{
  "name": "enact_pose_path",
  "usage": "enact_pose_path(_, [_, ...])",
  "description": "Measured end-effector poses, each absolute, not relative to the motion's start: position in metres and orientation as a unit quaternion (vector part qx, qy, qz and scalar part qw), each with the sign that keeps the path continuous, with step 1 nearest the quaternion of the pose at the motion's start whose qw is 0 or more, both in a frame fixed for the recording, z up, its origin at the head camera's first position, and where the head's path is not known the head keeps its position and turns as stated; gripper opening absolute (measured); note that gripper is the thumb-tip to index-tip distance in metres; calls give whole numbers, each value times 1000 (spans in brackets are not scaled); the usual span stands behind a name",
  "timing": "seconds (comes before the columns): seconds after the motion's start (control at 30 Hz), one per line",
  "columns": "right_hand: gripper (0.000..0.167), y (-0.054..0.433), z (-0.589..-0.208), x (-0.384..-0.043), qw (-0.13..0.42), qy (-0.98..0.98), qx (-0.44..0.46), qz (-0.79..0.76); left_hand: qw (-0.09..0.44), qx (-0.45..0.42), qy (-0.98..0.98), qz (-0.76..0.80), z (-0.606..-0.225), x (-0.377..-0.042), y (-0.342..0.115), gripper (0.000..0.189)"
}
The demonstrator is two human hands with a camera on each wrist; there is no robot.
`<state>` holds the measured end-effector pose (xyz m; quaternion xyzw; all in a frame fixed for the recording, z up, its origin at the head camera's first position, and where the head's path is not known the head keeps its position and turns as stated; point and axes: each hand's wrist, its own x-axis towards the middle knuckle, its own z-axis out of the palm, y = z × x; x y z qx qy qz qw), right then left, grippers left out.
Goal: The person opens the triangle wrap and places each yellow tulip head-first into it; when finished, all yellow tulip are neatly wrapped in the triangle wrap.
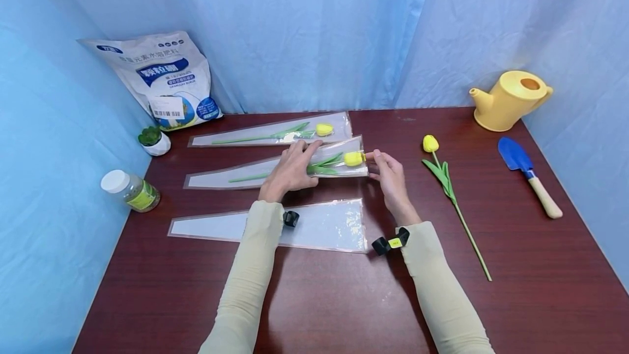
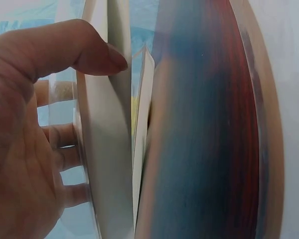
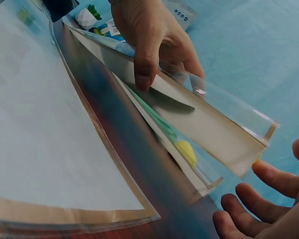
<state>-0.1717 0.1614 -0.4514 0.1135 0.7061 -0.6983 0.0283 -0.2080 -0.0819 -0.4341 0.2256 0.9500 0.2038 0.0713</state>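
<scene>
My left hand (image 1: 293, 169) grips the middle clear-and-white flower sleeve (image 1: 211, 180) by its edges. In the left wrist view the thumb (image 2: 97, 55) lies on the sleeve's white backing (image 2: 104, 149), with the fingers at its far edge. Inside that sleeve is a yellow tulip (image 1: 352, 158) with green leaves. My right hand (image 1: 390, 179) is at the wide end, its index fingertip against the tulip head and the other fingers loosely spread in the right wrist view. Behind lies another sleeve (image 1: 201, 140) holding a tulip (image 1: 324, 129); a sleeve with none (image 1: 324, 231) lies in front.
A loose yellow tulip (image 1: 444, 179) lies to the right, beside a blue trowel (image 1: 521, 163) and a yellow watering can (image 1: 506, 104). At the left are a fertilizer bag (image 1: 162, 83), a small potted succulent (image 1: 155, 141) and a white-capped bottle (image 1: 135, 193). Blue curtains enclose the table.
</scene>
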Motion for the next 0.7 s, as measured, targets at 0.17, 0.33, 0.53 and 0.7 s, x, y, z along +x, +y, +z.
enact_pose_path(0.17, [59, 159, -450, -171, 62, 713, 104, -690, 68, 228, 949, 205, -435, -208, -82, 87])
enact_pose_path(0.33, [61, 157, -451, -172, 76, 715, 92, -689, 69, 226, 949, 208, -434, -208, -82, 87])
enact_pose_path(0.53, [64, 156, -452, -171, 89, 716, 75, -689, 68, 223, 950, 206, -435, -208, -81, 88])
enact_pose_path(0.7, [67, 155, -452, -170, 104, 712, 52, -693, 68, 223, 950, 205, -435, -208, -81, 87])
